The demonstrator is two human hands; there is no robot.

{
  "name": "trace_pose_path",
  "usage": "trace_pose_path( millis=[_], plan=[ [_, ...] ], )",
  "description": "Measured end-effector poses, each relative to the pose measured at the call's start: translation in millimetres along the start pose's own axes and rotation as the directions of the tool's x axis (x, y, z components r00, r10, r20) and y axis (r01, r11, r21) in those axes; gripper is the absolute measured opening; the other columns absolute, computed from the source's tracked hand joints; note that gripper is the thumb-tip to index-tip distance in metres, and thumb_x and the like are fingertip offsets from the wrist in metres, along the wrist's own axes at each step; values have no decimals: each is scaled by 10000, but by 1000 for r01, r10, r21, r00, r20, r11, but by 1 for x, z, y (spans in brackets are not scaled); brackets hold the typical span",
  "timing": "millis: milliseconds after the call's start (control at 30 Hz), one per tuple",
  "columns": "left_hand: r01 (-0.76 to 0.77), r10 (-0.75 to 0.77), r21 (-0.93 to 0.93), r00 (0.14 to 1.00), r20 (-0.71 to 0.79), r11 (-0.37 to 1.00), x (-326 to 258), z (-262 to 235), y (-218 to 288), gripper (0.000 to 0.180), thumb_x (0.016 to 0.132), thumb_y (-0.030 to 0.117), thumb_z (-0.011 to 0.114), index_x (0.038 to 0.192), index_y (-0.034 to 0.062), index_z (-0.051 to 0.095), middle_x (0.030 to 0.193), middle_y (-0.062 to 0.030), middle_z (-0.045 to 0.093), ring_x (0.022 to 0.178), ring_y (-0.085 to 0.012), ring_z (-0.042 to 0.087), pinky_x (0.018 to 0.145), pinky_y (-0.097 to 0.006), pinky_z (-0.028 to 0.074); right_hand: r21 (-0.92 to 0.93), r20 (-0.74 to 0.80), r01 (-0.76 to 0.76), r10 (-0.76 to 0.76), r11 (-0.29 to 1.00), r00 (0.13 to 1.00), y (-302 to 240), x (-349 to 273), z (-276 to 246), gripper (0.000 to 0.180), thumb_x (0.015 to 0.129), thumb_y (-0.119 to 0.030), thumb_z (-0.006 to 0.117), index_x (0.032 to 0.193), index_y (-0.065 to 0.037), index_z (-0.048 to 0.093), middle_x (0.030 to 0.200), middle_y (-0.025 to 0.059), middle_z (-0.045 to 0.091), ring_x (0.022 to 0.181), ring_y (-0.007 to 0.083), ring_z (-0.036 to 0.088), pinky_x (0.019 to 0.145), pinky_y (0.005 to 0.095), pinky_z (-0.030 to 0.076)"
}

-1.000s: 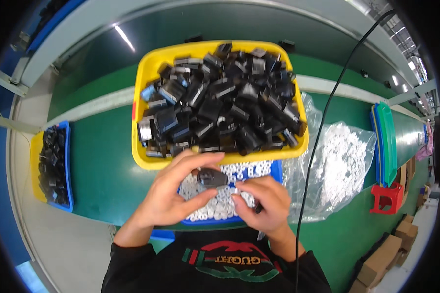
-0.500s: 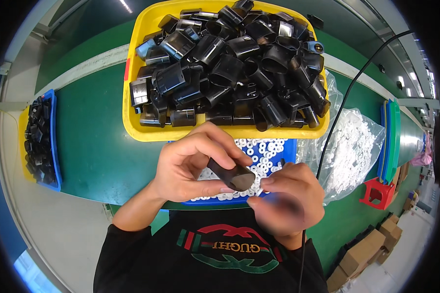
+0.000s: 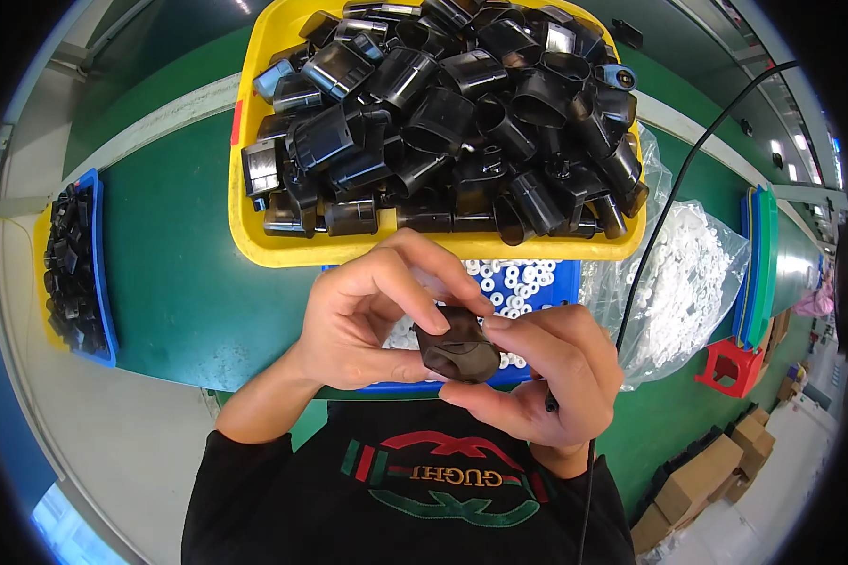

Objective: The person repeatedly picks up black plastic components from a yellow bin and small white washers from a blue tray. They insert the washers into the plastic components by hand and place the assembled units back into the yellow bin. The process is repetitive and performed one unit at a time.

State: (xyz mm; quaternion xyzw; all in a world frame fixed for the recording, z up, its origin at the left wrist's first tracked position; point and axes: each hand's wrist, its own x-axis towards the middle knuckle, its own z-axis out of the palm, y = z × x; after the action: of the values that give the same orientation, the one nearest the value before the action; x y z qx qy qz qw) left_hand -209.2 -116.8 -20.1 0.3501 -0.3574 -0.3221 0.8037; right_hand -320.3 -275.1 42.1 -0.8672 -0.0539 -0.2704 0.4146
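Note:
My left hand [image 3: 353,320] grips a dark, hollow plastic housing [image 3: 462,350] between thumb and fingers, with its wide end turned toward me. My right hand [image 3: 565,377] closes its thumb and forefinger on the right side of that same housing. From the curled fingers of the right hand pokes a small dark tip [image 3: 550,403]; what it belongs to is hidden. Just beyond and beneath the hands is a blue tray [image 3: 568,287] with many white ring washers [image 3: 528,282], partly covered by the hands.
A yellow bin [image 3: 443,249] heaped with black housings [image 3: 443,118] stands behind my hands. To the right lie a clear bag of white pieces [image 3: 678,282] and a black cable [image 3: 664,193]. Another filled bin [image 3: 104,273] is at far left, a red stool [image 3: 730,367] at right.
My right hand has moved left, from beside the housing to gripping it. The housing has tilted so its end faces me more. The view has shifted slightly.

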Motion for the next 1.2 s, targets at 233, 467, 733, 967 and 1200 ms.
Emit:
trace_pose_path(
  millis=[233, 467, 733, 967, 1200],
  plan=[
    [12, -12, -7, 999, -50, 1000, -1, 4, -1, 391, 737, 40, 836, 1030, 36, 577, 1165, -190, 559, 1086, -340, 635, 944, -444, 532, -1, 27, -7, 7, 1000, 1000, -2, 1, -1, 511, 594, -180, 916, 1035, -43, 697, 758, 47, 631, 601, 174, 610, 507, 280, 495],
    [150, -195, 452, 979, 54, 879, 2, 7, 18, 487, 712, 42, 808, 1169, 8, 645, 1105, -126, 648, 1016, -264, 640, 855, -354, 507, 49, 102, -12, 7, 999, 995, -4, 3, -1, 445, 641, -185, 864, 1025, -28, 704, 758, 68, 643, 581, 190, 633, 511, 288, 509],
    [172, -184, 525, 982, -30, 833, 0, 6, 14, 291, 634, -70, 732, 909, -2, 665, 868, -102, 677, 753, -182, 657, 654, -278, 508, 723, -184, 162, -39, 671, 982, -10, 18, -21, 69, 713, 27, 604, 731, -37, 584, 614, 65, 595, 478, 161, 543, 412, 263, 405],
    [288, -216, 546, 957, -194, 787, -6, 11, 12, 320, 642, -32, 808, 913, 54, 662, 844, -50, 690, 776, -181, 698, 671, -267, 531, 895, -81, 80, -18, 438, 997, -5, 28, 8, 232, 793, 45, 647, 683, -86, 491, 568, 21, 547, 454, 122, 459, 380, 239, 315],
    [154, -103, 669, 988, -116, 727, -5, 10, 7, 320, 651, -4, 839, 913, 45, 663, 798, -68, 662, 714, -185, 679, 616, -277, 514, 895, -47, 9, 73, 445, 996, -6, 22, 23, 126, 663, 72, 628, 627, 2, 530, 553, 67, 443, 456, 180, 396, 423, 295, 263]
  ],
)
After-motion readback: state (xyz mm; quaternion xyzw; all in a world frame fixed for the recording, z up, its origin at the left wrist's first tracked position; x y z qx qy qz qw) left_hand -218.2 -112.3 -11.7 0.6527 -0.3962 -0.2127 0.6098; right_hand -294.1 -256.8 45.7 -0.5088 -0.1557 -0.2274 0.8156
